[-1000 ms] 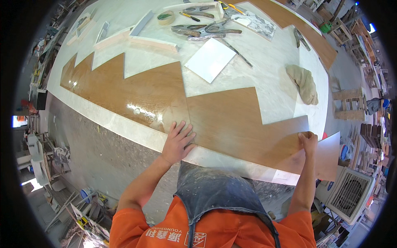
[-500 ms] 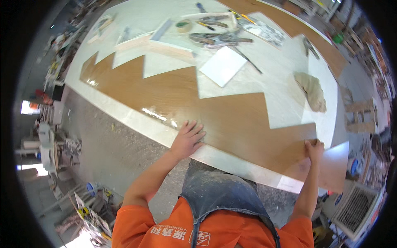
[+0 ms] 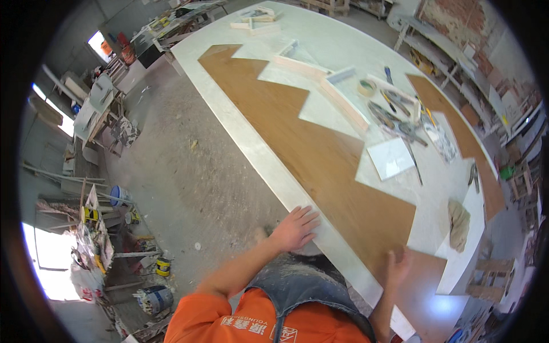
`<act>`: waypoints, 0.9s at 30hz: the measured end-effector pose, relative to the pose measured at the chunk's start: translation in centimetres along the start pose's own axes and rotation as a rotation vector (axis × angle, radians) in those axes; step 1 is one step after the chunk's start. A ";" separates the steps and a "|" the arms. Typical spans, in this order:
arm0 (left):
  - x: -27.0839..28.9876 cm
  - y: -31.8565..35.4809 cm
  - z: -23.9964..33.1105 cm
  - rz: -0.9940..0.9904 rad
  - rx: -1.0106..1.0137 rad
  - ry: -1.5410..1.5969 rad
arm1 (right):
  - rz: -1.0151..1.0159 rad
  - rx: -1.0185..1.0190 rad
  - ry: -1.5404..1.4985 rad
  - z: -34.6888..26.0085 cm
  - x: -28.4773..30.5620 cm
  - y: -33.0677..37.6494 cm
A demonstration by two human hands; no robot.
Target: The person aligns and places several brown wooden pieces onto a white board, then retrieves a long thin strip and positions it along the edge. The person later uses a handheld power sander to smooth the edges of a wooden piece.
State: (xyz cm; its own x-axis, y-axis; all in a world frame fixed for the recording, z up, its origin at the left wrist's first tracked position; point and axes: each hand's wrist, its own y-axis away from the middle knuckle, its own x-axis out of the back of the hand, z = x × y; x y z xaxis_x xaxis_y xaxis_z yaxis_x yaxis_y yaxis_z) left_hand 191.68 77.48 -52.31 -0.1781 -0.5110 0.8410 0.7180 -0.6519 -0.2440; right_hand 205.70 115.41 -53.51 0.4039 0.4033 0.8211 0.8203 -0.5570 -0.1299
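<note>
A long brown panel (image 3: 320,166) with a stepped, sawtooth edge lies flat on the pale worktable (image 3: 251,131). My left hand (image 3: 296,228) rests at the table's near edge beside the panel, its fingers spread. Close to one of the panel's notches, my right hand (image 3: 398,267) is over the brown surface. It is slightly blurred, with thumb and fingers apart and nothing visible between them. A white square tile (image 3: 392,158) lies beyond the stepped edge. Farther right is a crumpled beige cloth or glove (image 3: 458,226).
Clamp-like tools (image 3: 394,123), a tape roll (image 3: 366,87) and pale wooden strips (image 3: 346,103) lie across the table. Another brown panel (image 3: 457,123) lies along the far side. At left on the floor stand buckets (image 3: 154,299) and heaped scrap.
The view has swung left, showing more floor. My right hand has left the notch near the panel's right end and is farther along it. My left hand has shifted from the panel onto the table edge.
</note>
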 end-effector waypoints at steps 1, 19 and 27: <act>0.6 1.8 -1.0 0.032 0.036 -0.016 | 0.013 0.130 -0.013 -4.5 -1.3 0.6; 17.4 36.0 -26.1 0.365 1.140 0.098 | -1.740 0.546 -0.350 -53.8 -31.1 10.2; 19.3 41.7 -43.5 0.205 1.361 0.097 | -1.805 0.679 -0.336 -70.2 -48.7 8.0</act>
State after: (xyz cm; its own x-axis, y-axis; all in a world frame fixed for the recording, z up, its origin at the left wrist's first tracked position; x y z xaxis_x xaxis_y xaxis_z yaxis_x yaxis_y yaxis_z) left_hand 188.91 16.05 -67.31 0.0039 -0.6036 0.7973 0.8123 0.4669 0.3495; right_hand 164.22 40.34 -55.58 -0.9671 0.2318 0.1045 0.2542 0.8904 0.3776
